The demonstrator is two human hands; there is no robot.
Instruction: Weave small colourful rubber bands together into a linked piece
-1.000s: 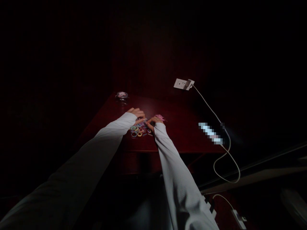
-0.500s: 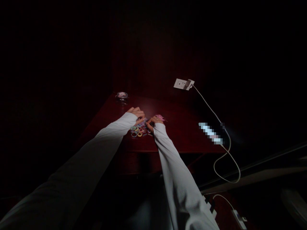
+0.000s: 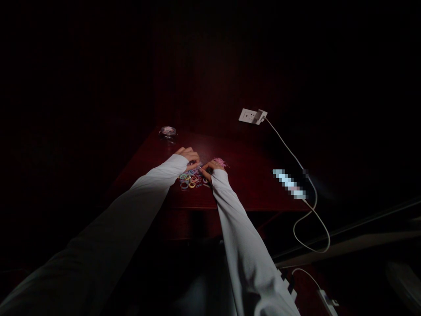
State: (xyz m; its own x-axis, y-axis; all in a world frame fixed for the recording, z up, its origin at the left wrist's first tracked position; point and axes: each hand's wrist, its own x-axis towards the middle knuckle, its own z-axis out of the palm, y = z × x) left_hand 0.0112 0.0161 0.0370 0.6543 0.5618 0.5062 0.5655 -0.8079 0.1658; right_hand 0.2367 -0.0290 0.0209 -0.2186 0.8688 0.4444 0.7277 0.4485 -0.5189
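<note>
Bands (image 3: 192, 184) lie mixed and loose on the table (image 3: 250, 193) by our left hand (image 3: 188, 154) and right hand (image 3: 213, 166), a pink bunch (image 3: 220, 162) seemingly apart beyond the right, our fingers bent nearly closed, though we cannot tell on what.

On the desk (image 3: 250, 193), a heap of small bands (image 3: 190, 179) lies beneath and just before the hands (image 3: 200, 163). A round container (image 3: 168, 132) sits beyond them to the left; a wall socket (image 3: 248, 116) lies beyond to the right.
</note>
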